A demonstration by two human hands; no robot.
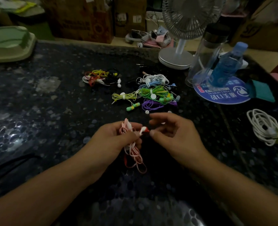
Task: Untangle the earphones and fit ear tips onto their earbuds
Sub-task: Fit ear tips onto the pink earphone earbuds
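Black speckled stone makes up the desk [42,101], with bare surface stretching wide to the left of the left hand [117,137]. That hand curls round a bunched red-and-white earphone cable [132,150], whose loops hang below the palm, and pinches the earbud [144,130] at its fingertips. The right hand [174,134] sits just beside it, its thumb tip touching the earbud's red end and its other fingers loosely bent; whether it holds an ear tip is too blurred to tell. Beyond both hands lie coloured earphone bundles [153,95], and a loose white ear tip [146,112] rests near the right fingertips. Farther right, a round blue mat [223,95] reads "YAMEI", under a clear empty tumbler [206,51] and a blue bottle [227,64]. A white cable coil [263,126] lies near the desk's right edge.
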